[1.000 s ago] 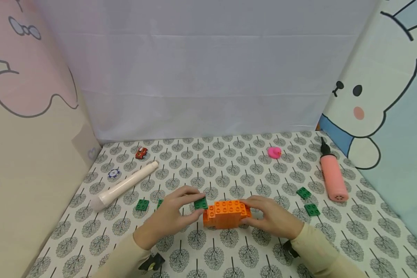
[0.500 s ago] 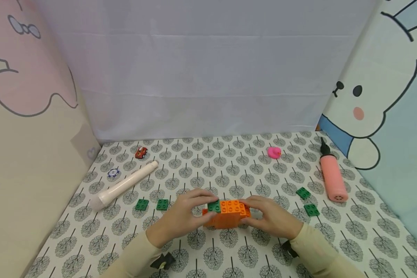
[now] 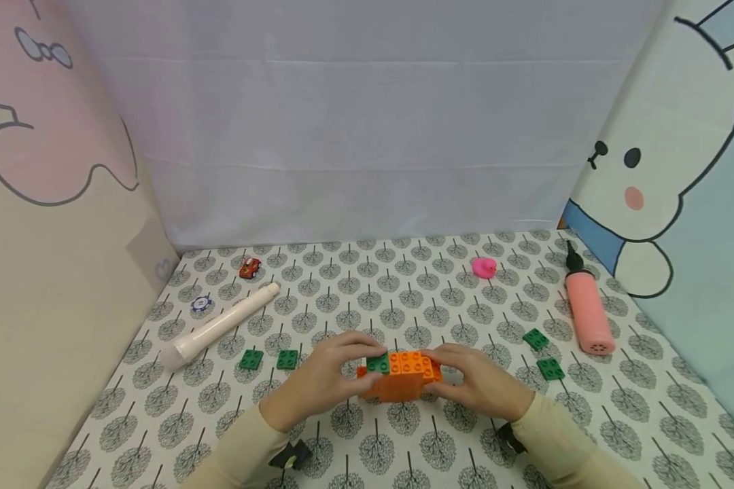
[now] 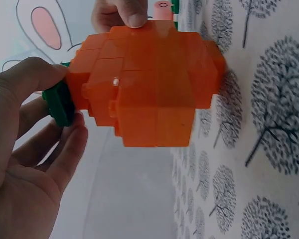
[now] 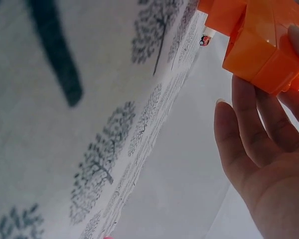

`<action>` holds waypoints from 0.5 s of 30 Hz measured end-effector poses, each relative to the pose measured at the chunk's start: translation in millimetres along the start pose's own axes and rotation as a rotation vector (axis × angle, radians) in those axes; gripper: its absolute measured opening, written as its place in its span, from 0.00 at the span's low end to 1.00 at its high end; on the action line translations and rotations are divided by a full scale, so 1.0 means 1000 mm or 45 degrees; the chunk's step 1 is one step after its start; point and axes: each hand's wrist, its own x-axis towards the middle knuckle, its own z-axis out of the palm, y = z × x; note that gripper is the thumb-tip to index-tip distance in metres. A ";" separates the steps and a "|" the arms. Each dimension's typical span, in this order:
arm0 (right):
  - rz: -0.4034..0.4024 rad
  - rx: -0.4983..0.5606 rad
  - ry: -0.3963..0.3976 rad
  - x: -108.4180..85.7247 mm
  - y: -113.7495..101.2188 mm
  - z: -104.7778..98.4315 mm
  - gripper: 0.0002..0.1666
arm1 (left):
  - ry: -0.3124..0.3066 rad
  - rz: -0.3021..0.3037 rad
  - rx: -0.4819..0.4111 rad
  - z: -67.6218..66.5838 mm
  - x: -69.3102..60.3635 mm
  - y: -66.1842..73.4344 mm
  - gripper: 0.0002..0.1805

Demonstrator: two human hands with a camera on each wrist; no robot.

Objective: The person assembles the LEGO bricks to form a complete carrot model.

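Observation:
An orange block build [image 3: 397,387], stepped and studded on top, stands on the table between both hands. My left hand [image 3: 327,373] pinches a flat green 2x2 toy brick [image 3: 377,364] between thumb and fingers, at the top left end of the build. In the left wrist view the green brick [image 4: 60,102] is by the build's upper studs [image 4: 82,89]; whether it is fully seated I cannot tell. My right hand [image 3: 480,384] grips the build's right end, thumb in front and fingers behind. The right wrist view shows its fingers [image 5: 246,114] against the orange blocks [image 5: 259,47].
Loose green bricks lie left [image 3: 251,359] and right [image 3: 550,369] of the build. A white tube-shaped thing [image 3: 226,326], poker chip [image 3: 200,303] and toy car [image 3: 250,267] lie at left. A pink duck [image 3: 484,267] sits at back; a pink pump [image 3: 589,312] lies right.
My left hand has moved right with the green brick, from beside the build onto its top left end. The right hand keeps its grip on the build.

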 end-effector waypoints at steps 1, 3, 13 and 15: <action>0.000 0.001 0.001 0.000 0.000 0.000 0.31 | -0.004 -0.008 0.001 0.000 0.000 0.000 0.19; 0.001 0.001 0.002 0.000 0.000 0.000 0.31 | -0.008 -0.015 0.003 0.000 0.001 0.000 0.19; -0.027 0.010 0.005 0.001 0.002 -0.001 0.31 | -0.094 -0.083 0.055 -0.010 -0.008 -0.007 0.30; -0.027 0.006 -0.001 0.001 0.002 -0.001 0.31 | -0.131 -0.192 0.126 -0.019 -0.017 -0.017 0.33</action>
